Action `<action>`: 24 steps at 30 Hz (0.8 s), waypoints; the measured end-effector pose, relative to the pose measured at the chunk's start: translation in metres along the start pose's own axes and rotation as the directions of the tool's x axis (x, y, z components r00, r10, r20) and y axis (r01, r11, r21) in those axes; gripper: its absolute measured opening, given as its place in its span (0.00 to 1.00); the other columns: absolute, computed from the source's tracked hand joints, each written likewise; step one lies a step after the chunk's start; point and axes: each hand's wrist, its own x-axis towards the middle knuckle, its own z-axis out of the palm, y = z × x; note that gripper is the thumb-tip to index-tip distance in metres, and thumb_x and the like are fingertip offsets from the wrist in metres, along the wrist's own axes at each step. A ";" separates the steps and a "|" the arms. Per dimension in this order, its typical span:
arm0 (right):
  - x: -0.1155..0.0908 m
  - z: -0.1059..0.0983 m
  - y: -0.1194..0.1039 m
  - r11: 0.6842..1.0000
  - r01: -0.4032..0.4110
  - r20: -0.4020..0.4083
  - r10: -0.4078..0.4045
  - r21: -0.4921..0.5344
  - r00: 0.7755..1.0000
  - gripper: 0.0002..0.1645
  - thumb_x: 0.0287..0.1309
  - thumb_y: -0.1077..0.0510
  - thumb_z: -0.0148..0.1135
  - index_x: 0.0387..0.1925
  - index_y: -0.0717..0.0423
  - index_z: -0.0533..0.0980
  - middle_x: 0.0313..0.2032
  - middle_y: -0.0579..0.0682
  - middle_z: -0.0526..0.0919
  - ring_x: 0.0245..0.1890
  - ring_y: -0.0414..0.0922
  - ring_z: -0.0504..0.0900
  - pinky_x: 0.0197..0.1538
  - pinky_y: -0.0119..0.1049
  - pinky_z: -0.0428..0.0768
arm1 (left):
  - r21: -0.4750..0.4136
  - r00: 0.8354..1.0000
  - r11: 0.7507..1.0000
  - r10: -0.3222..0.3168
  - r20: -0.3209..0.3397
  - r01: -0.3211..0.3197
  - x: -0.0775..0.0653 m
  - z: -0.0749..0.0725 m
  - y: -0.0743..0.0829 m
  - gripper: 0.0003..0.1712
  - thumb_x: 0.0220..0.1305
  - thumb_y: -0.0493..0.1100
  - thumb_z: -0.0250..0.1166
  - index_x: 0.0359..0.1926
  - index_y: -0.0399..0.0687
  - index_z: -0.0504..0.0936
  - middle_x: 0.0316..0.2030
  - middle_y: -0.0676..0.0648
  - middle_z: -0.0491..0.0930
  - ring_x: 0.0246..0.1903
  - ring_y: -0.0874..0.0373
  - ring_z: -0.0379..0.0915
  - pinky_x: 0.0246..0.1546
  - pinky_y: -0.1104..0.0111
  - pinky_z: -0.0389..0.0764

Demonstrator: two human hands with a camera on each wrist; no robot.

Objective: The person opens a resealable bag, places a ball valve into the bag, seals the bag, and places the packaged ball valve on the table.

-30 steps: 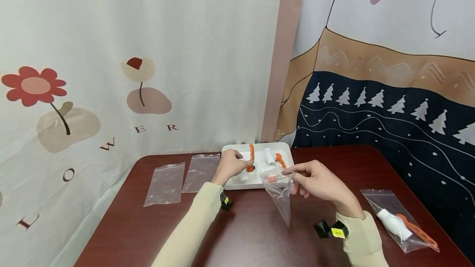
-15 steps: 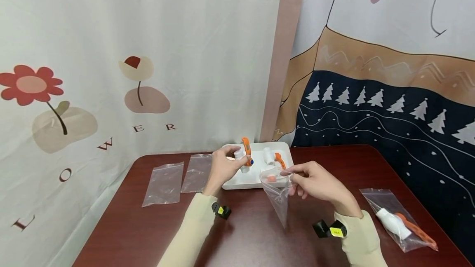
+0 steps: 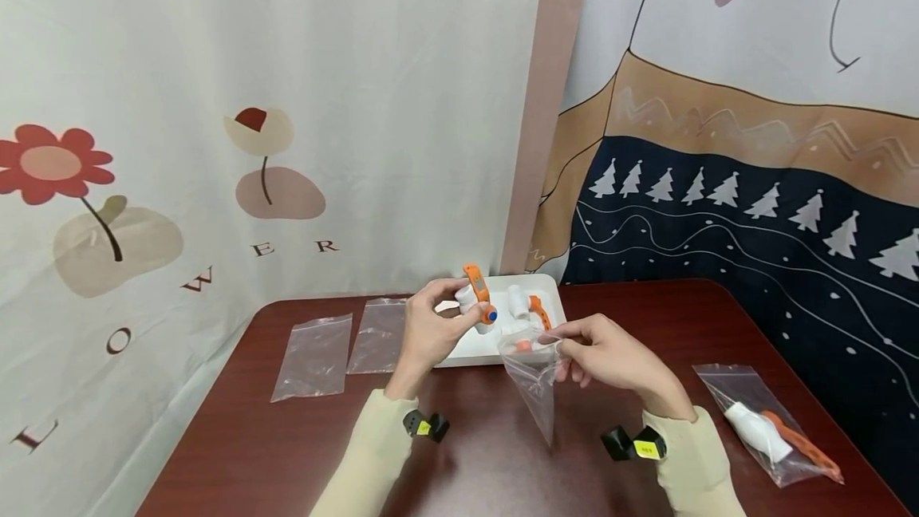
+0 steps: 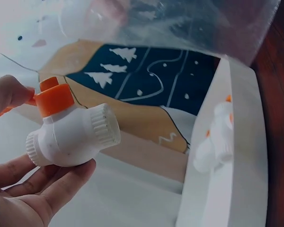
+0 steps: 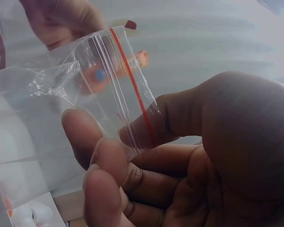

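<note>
The left hand [image 3: 433,324] has lifted and turned a white plastic valve with an orange handle [image 4: 71,137], pinching it above the white plastic tray [image 3: 470,357]. The right hand [image 3: 610,353] pinches a clear plastic zip bag [image 3: 534,385]. The valve is outside the bag.

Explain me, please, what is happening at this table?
A person's left hand holds up a white valve with an orange handle, near a white tray. The right hand pinches a clear bag by its zip edge; the valve is outside it. More white and orange pieces lie in the tray. Two other bags lie flat at the left; at the right, a filled bag contains white and orange parts.
</note>
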 end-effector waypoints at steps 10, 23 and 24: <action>0.002 0.003 0.002 1.000 -0.002 0.022 0.002 -0.003 1.000 0.19 0.70 0.66 0.51 0.55 0.64 0.82 0.25 0.58 0.86 0.20 0.43 0.77 0.26 0.35 0.83 | -0.073 0.992 0.990 0.120 0.025 -0.118 -0.011 0.000 0.025 0.24 0.49 0.32 0.80 0.49 0.37 0.85 0.44 0.37 0.81 0.44 0.53 0.82 0.42 0.65 0.89; 0.004 0.008 0.000 1.000 -0.005 0.028 0.005 -0.007 1.000 0.18 0.73 0.62 0.54 0.56 0.63 0.82 0.23 0.54 0.84 0.20 0.43 0.77 0.26 0.34 0.83 | -0.197 0.938 0.943 0.302 0.167 -0.269 -0.024 0.007 0.041 0.27 0.48 0.28 0.77 0.52 0.39 0.83 0.47 0.40 0.82 0.48 0.58 0.81 0.46 0.60 0.89; 0.004 0.008 0.000 1.000 0.001 0.029 0.000 -0.008 1.000 0.18 0.73 0.62 0.53 0.56 0.64 0.82 0.22 0.53 0.84 0.20 0.43 0.77 0.26 0.34 0.83 | -0.203 0.933 0.939 0.313 0.178 -0.276 -0.025 0.007 0.042 0.27 0.48 0.29 0.77 0.52 0.39 0.83 0.47 0.40 0.82 0.48 0.58 0.81 0.46 0.60 0.89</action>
